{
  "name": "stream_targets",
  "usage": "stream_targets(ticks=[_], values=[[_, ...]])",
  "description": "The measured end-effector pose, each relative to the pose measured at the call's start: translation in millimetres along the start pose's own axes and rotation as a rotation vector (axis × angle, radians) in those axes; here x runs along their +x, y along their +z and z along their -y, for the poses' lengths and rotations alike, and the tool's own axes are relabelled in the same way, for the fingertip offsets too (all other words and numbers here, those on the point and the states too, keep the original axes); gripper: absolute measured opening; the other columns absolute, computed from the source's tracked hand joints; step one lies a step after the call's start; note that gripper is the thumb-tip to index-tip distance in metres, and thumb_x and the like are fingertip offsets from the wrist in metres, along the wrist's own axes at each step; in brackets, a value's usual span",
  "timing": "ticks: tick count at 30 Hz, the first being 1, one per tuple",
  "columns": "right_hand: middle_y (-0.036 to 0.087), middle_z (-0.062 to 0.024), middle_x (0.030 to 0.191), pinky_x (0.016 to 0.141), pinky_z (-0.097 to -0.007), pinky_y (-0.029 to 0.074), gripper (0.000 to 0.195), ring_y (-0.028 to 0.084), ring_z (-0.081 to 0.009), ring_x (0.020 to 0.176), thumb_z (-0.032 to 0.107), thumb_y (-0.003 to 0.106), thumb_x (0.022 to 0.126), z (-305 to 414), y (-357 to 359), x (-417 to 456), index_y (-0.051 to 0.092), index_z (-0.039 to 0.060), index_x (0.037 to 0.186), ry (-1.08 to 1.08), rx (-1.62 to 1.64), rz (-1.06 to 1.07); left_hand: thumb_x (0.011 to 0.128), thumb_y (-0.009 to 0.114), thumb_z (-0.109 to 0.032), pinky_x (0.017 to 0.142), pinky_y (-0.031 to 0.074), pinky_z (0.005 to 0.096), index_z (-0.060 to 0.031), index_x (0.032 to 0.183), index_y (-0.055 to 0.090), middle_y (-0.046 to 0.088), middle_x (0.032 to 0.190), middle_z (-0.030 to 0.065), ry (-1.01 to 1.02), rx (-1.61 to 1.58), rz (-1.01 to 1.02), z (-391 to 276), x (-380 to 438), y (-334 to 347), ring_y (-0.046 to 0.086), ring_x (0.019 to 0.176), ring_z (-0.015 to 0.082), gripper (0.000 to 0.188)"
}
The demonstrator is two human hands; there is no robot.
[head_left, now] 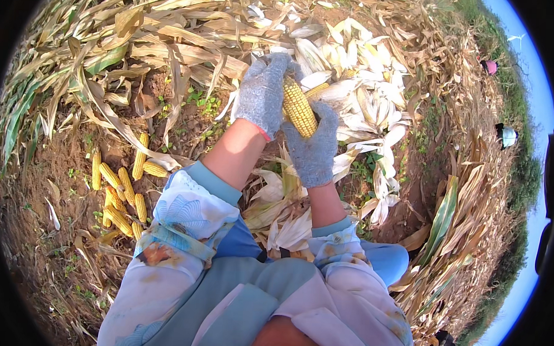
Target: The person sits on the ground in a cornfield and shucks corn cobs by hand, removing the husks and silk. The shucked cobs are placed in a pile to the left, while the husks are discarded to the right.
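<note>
A husked ear of yellow corn (pixel 299 109) lies tilted between my two hands, both in grey knit gloves. My right hand (pixel 313 144) grips its lower end, the thumb up along its side. Around the upper end is my left hand (pixel 266 92), its fingertips partly hidden behind the glove's back and the ear. Just beyond the ear, part of another yellow corn ear (pixel 317 90) shows among pale corn husks (pixel 368 103). More stripped husks (pixel 289 228) lie on the ground beneath my wrists, between my knees.
Several bare corn ears (pixel 121 190) form a loose pile on the soil at left. Dry cornstalks (pixel 172 36) lie heaped at far left, with more stalks (pixel 463 216) at right. Two people (pixel 507 136) are in the field at far right, and a wind turbine (pixel 517 39) stands beyond.
</note>
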State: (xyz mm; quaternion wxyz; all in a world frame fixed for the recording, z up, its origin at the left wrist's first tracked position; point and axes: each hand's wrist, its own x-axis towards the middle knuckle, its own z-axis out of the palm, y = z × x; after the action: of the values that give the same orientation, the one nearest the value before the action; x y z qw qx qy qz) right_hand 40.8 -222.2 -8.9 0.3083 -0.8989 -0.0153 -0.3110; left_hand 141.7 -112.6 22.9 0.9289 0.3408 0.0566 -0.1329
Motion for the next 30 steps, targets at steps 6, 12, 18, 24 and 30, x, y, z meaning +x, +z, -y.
stream_targets(ticks=[6,12,18,24,30], values=[[0.053,-0.0227,0.126,0.102,-0.0419,0.042,0.052,0.054,-0.0338,0.116,0.026,0.062,0.095,28,8,-2,0.044,-0.0051,0.132,-0.001,0.198,0.101,0.104,0.044,-0.026,0.076,0.055,0.0394,0.0004,0.099,0.060,0.064,0.087,0.0133,0.098,-0.161,0.115,-19,-2,-25,0.063,0.081,0.0255,0.030],[0.055,-0.0101,0.124,0.093,-0.0305,0.046,0.050,0.055,-0.0187,0.109,0.027,0.055,0.100,52,25,-3,0.042,-0.0022,0.138,0.440,0.935,0.236,0.106,0.032,-0.031,0.083,0.053,0.0387,0.0022,0.101,0.064,0.068,0.095,0.0154,-0.031,-0.445,0.114,-46,-7,-35,0.065,0.087,0.0264,0.046],[0.058,-0.0074,0.118,0.088,-0.0291,0.049,0.048,0.057,-0.0135,0.103,0.028,0.055,0.100,64,37,-3,0.045,-0.0016,0.136,0.283,0.518,0.193,0.097,0.040,-0.019,0.073,0.056,0.0367,-0.0013,0.092,0.066,0.069,0.088,0.0130,0.032,-0.427,-0.070,-55,-12,-39,0.066,0.078,0.0246,0.032],[0.064,-0.0047,0.105,0.071,-0.0284,0.051,0.042,0.061,-0.0153,0.085,0.043,0.059,0.097,67,45,-11,0.060,0.0083,0.120,0.791,1.217,0.190,0.096,0.052,-0.020,0.071,0.056,0.0379,-0.0038,0.101,0.064,0.067,0.089,0.0101,0.108,-0.224,-0.091,-58,-10,-65,0.066,0.078,0.0243,0.020],[0.062,-0.0018,0.081,0.054,-0.0313,0.049,0.047,0.059,-0.0158,0.063,0.057,0.052,0.096,84,39,3,0.061,0.0147,0.112,1.102,1.434,0.037,0.095,0.060,-0.026,0.066,0.051,0.0329,-0.0052,0.102,0.066,0.065,0.084,0.0054,0.091,0.112,-0.189,-66,-17,-62,0.062,0.073,0.0192,0.023]])
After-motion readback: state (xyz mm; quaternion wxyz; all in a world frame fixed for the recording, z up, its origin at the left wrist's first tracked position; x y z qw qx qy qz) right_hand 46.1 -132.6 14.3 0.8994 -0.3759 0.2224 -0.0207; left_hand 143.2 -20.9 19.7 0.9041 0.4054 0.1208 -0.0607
